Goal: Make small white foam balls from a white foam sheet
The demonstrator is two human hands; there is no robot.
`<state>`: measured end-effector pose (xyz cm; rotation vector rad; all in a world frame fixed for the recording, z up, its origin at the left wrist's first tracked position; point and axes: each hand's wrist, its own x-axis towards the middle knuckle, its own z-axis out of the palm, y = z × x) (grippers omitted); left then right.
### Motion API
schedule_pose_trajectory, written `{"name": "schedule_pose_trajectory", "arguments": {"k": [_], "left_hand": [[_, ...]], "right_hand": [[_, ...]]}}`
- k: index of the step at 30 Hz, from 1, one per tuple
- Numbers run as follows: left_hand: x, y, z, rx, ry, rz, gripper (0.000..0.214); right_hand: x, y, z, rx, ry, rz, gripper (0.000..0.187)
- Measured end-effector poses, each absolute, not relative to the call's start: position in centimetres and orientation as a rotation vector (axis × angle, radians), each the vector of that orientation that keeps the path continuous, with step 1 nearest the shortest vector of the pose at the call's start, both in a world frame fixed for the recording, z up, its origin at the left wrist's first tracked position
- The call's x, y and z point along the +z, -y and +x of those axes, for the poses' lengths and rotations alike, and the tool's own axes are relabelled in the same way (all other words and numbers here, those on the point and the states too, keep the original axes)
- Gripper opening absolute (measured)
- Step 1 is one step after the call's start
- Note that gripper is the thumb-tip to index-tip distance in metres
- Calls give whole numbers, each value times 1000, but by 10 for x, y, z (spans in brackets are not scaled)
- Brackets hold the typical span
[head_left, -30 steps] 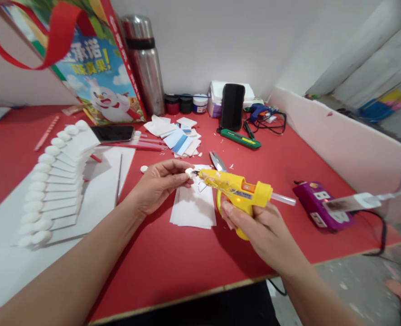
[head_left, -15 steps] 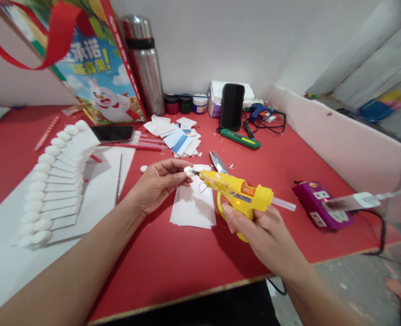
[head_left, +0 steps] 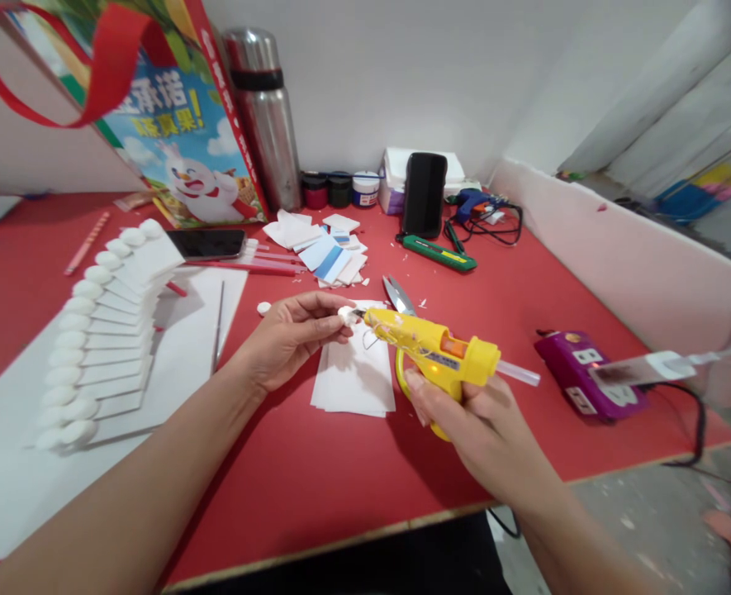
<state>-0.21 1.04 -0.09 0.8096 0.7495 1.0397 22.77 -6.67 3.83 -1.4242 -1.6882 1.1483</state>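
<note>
Well, hot glue could burn the left hand (head_left: 296, 335) if the nozzle (head_left: 360, 313) slips or oozes.
From the head view, that hand pinches a small white piece (head_left: 346, 315), rounded and partly hidden, at its fingertips; just to its right, the right hand (head_left: 473, 409) wraps the handle of a yellow glue gun (head_left: 424, 339).

I've got the red tabletop (head_left: 315, 487) on my feed: stacked white cards (head_left: 353, 384) dead centre, loose scraps (head_left: 333, 263) just shy of twelve, green cutter (head_left: 438, 254) at one, purple box (head_left: 567, 364) at three! Round at nine I see a broad white sheet (head_left: 6, 487), printed bag (head_left: 179, 153) at ten, steel flask (head_left: 272, 140) at eleven.
</note>
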Motion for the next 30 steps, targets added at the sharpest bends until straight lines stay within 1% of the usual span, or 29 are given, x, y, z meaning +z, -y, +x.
{"name": "schedule_pose_trajectory", "arguments": {"k": [10, 16, 18, 21, 23, 25, 30], "left_hand": [[0, -11, -4, 1054, -733, 817, 19], [3, -10, -3, 1054, -750, 800, 18], [3, -10, -4, 1051, -758, 801, 18], [3, -11, -4, 1051, -756, 805, 18], [3, -11, -4, 1049, -752, 804, 18], [3, -10, -5, 1048, -746, 801, 18], [3, -10, -5, 1056, -727, 802, 21]], "right_hand": [[38, 70, 230, 1069, 1686, -1425, 33], [40, 60, 236, 979, 1561, -1492, 35], [39, 52, 243, 907, 1509, -1576, 35], [30, 34, 264, 693, 1456, -1722, 35], [21, 19, 280, 539, 1456, -1771, 29], [12, 5, 295, 437, 1516, -1932, 33], [8, -16, 309, 345, 1602, -2174, 35]]}}
